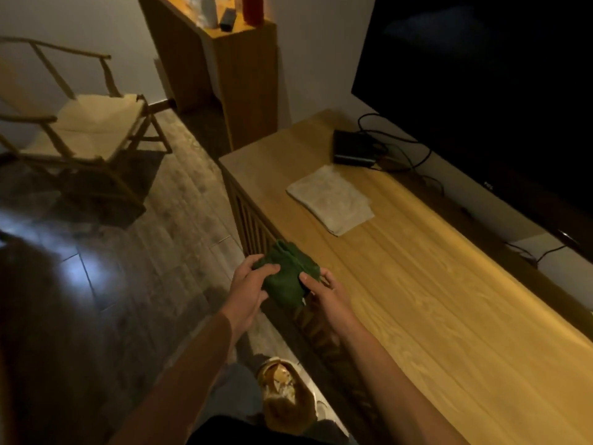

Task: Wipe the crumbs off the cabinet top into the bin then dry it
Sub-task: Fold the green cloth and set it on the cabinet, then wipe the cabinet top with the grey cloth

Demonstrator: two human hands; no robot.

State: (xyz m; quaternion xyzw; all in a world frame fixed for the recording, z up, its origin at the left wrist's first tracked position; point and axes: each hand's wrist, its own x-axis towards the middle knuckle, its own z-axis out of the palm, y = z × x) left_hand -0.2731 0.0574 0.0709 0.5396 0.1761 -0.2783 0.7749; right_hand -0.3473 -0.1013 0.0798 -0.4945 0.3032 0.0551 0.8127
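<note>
A bunched green cloth [288, 274] hangs just off the front edge of the long wooden cabinet top [433, 284]. My left hand [250, 284] grips its left side and my right hand [324, 292] grips its right side. A folded pale cloth [330, 199] lies flat on the cabinet top, farther along toward the far end. No crumbs can be made out on the wood in this dim light, and no bin is in view.
A black box with cables [353, 149] sits at the cabinet's far end under a large dark TV [481, 91]. A wooden chair [83, 123] stands on the floor to the left. A tall side cabinet [231, 59] stands at the back. My shoe [285, 393] is below.
</note>
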